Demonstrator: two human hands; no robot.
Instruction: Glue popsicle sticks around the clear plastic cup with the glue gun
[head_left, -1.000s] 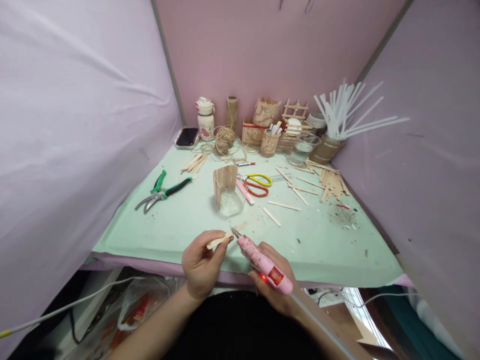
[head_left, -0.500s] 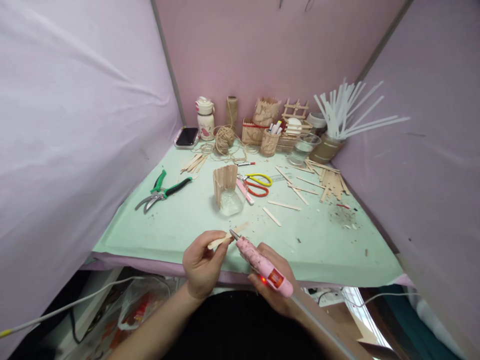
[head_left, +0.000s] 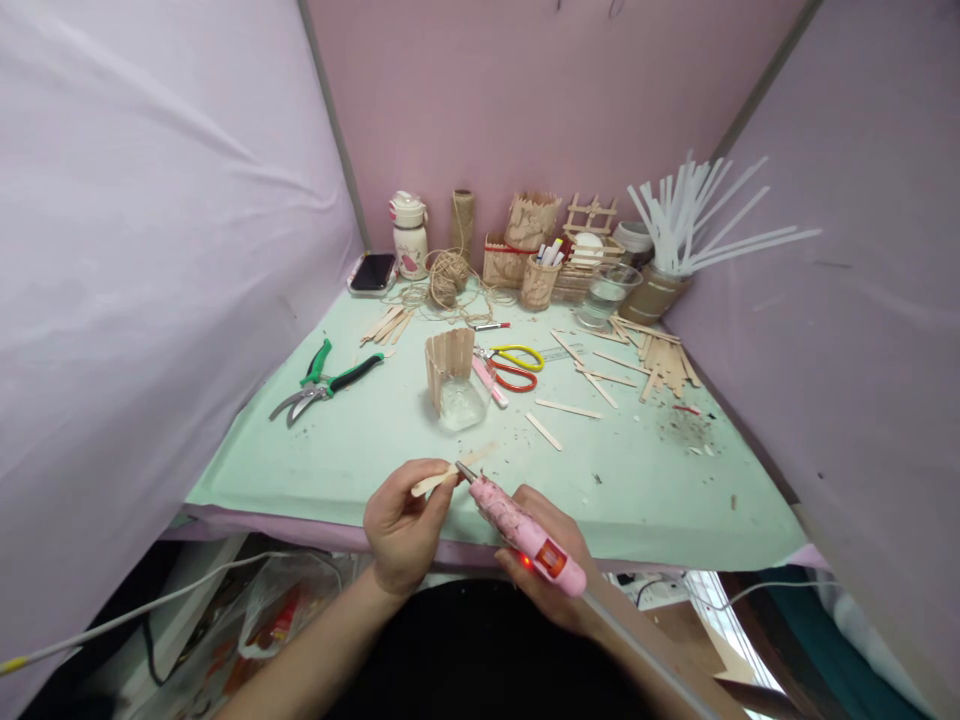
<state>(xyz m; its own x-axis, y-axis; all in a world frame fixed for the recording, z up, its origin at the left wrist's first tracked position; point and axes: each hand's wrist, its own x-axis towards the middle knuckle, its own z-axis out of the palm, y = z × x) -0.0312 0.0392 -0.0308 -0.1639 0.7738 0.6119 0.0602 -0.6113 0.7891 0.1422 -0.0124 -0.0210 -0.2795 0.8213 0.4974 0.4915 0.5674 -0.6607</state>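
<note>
Between the thumb and fingers of my left hand (head_left: 409,525) is a wooden craft stick (head_left: 429,484), tilted upward to the right. My right hand (head_left: 551,560) is wrapped round a pink hot glue gun (head_left: 517,520) with a small red light glowing near its grip. The gun's metal nozzle meets or hovers just over the stick, close to my left fingertips; whether it touches I cannot tell. Beyond both hands stands a clear plastic cup (head_left: 461,405), with wooden sticks (head_left: 448,355) lining its back and left sides.
Green-handled pruning shears (head_left: 322,385) lie at left. Scissors (head_left: 517,368), a pink cutter (head_left: 489,382) and loose sticks (head_left: 568,409) lie right of the cup. At the back stand a bottle (head_left: 409,240), twine (head_left: 448,280), stick-covered holders (head_left: 540,285) and a water cup (head_left: 606,295).
The glue gun's nozzle has shifted slightly left along the stick. Both hands keep their grips, and the things on the table look unmoved.
</note>
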